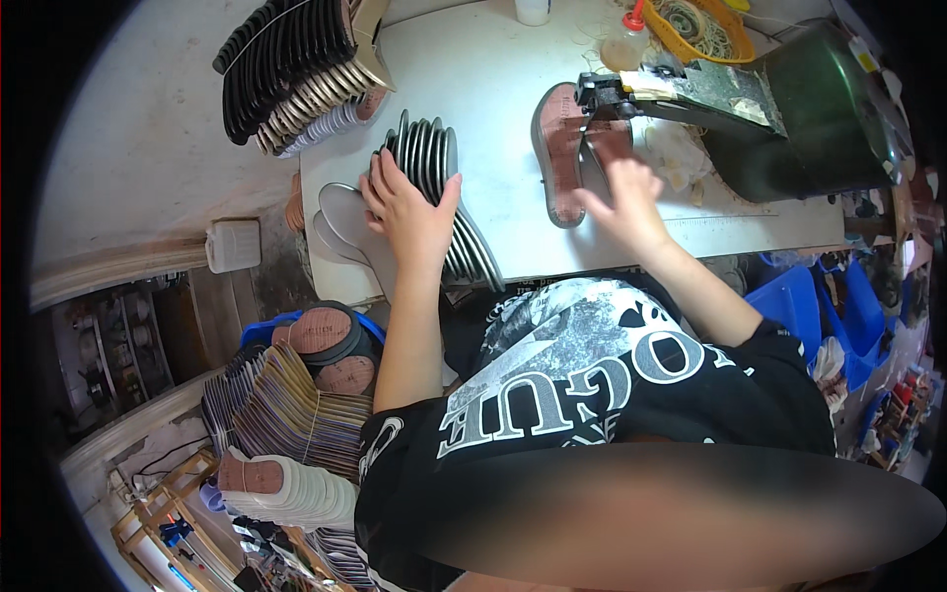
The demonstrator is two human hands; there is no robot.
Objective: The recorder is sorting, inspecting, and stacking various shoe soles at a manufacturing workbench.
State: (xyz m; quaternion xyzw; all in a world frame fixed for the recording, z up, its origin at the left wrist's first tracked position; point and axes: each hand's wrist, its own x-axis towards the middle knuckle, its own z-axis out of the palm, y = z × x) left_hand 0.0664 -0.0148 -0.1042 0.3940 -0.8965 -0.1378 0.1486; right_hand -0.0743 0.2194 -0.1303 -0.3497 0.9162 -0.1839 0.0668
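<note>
My left hand [409, 212] lies with its fingers spread over a fanned row of grey insoles [426, 163] standing on edge. Its thumb touches the row's right side. Loose grey insoles [345, 212] lie flat beside it, at the table's left edge. My right hand [633, 207] is blurred by motion, its thumb held apart from the fingers, and nothing shows in it. Just left of it lies a dark-edged insole with a brown face [564, 163]. Another brown insole [610, 148] sits partly under the head of a green machine [597, 96], close to my right fingers.
The white table [498, 59] carries a bottle with a red nozzle [623, 47] and a yellow basket of bands [695, 28]. Tied black and tan insoles [286, 74] stand far left. More insole bundles [306, 409] are stacked near left. Blue bins [789, 306] stand at right.
</note>
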